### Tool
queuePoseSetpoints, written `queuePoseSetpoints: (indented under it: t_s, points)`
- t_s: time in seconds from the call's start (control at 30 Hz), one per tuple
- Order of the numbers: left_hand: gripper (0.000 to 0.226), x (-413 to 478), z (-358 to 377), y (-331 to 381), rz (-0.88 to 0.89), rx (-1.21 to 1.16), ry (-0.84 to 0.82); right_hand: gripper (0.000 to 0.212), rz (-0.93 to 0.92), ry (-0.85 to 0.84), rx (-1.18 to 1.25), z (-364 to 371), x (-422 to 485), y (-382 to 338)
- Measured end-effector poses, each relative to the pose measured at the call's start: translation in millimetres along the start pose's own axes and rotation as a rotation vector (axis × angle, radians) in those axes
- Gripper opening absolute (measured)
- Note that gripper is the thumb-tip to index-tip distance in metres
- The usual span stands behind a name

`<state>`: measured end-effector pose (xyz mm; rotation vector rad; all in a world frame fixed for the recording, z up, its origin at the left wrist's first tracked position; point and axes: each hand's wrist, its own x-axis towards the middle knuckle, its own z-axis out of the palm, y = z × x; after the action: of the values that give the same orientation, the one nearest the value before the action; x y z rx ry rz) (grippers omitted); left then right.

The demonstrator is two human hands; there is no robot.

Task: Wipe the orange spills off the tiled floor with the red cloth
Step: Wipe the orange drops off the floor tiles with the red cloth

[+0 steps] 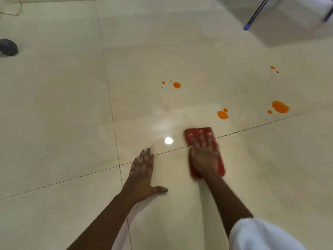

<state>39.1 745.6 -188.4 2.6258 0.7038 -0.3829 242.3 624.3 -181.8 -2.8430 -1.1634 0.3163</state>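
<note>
The red cloth lies flat on the cream tiled floor, across a grout line. My right hand presses on it with straight, spread fingers. My left hand rests flat on the bare floor to the left of the cloth, fingers straight. Orange spills sit beyond the cloth: a small pair just above and right of it, a round drop with specks farther up, a large blob at the right, and tiny dots at the far right.
A dark rounded object lies at the far left edge. Blue furniture legs and a white piece of furniture stand at the top right. A thin cord runs at the top left. A lamp reflection glares beside the cloth.
</note>
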Motion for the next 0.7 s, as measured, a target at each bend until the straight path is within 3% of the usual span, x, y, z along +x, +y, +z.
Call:
queuePoseSetpoints:
  t_s: [0.07,0.13,0.17,0.27,0.3,0.4,0.47,0.63,0.7]
  points:
    - [0.13,-3,5,12,0.041,0.012,-0.055,0.052,-0.299,-0.012,-0.012,19,-47,-12]
    - [0.13,-4,5,22,0.07,0.062,-0.114,0.052,-0.408,-0.004,0.004,19,-90,15]
    - [0.13,-3,4,24,0.065,0.089,-0.14,0.051,-0.34,0.044,-0.002,19,-89,32]
    - [0.128,-3,-4,34,0.021,0.135,-0.207,0.05,0.147,0.054,0.045,5,-58,56]
    - [0.126,-4,-8,38,0.005,0.136,-0.222,0.051,0.197,0.067,0.064,1,-55,46]
    - [0.108,-7,-18,48,-0.05,0.098,-0.246,0.047,-0.066,0.164,0.197,5,-72,-6]
    - [0.099,-12,-25,54,-0.067,0.088,-0.291,0.034,-0.128,0.117,0.529,7,-92,-33]
    - [0.083,-8,-42,60,-0.062,0.025,-0.302,0.022,0.535,0.075,1.763,-37,-63,-4]
    - [0.079,9,-49,62,-0.021,0.036,-0.273,0.026,0.642,0.126,2.003,-53,-41,34]
